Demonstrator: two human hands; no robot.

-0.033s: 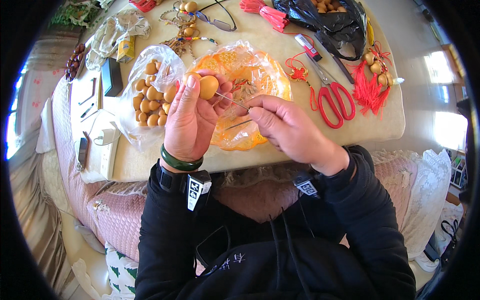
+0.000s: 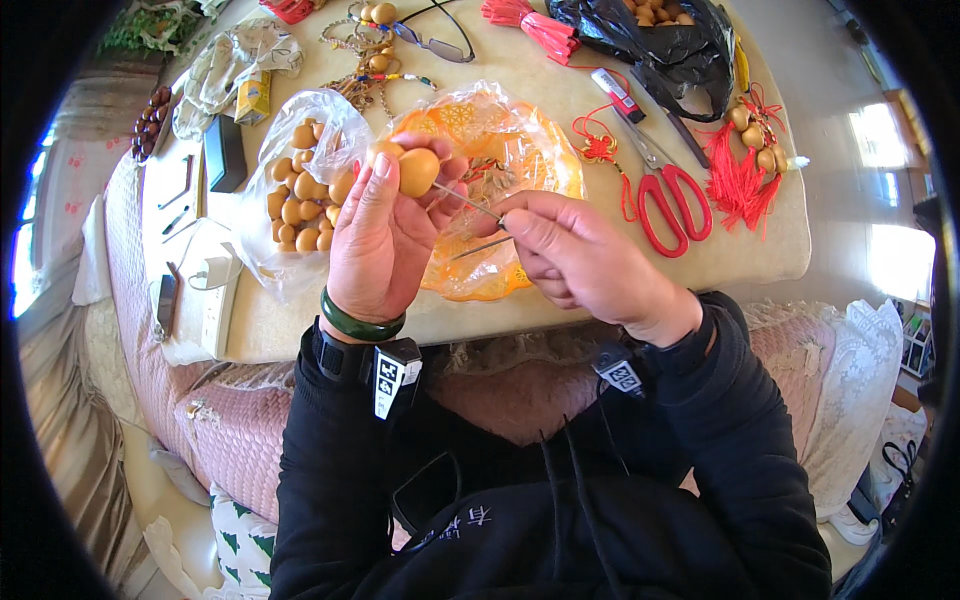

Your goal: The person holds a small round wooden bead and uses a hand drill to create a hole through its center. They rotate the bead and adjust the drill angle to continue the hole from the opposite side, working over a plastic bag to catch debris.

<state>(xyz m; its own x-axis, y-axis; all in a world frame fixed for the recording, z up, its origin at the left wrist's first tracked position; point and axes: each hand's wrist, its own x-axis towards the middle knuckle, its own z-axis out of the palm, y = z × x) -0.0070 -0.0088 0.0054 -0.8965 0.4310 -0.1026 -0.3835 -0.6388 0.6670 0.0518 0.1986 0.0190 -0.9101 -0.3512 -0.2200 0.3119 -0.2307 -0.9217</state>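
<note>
My left hand is closed around a smooth tan gourd with rounded lobes, held up between thumb and fingers. My right hand pinches a thin metal rod, whose far end meets the gourd's right side; whether it enters a hole I cannot make out. Below it, a second thin dark rod sticks out from beneath my right fingers. Behind my hands sits an orange patterned bowl lined with clear plastic. Just left of my left hand, a clear plastic bag holds several similar tan gourds.
Red-handled scissors, a red knotted cord and red tassels lie right. A black plastic bag stands far right. Beaded strings and glasses lie at the back. Left are a dark box and a white power strip.
Almost nothing differs. My right hand has shifted very slightly to the right with the rod; the gourd stays in my left hand.
</note>
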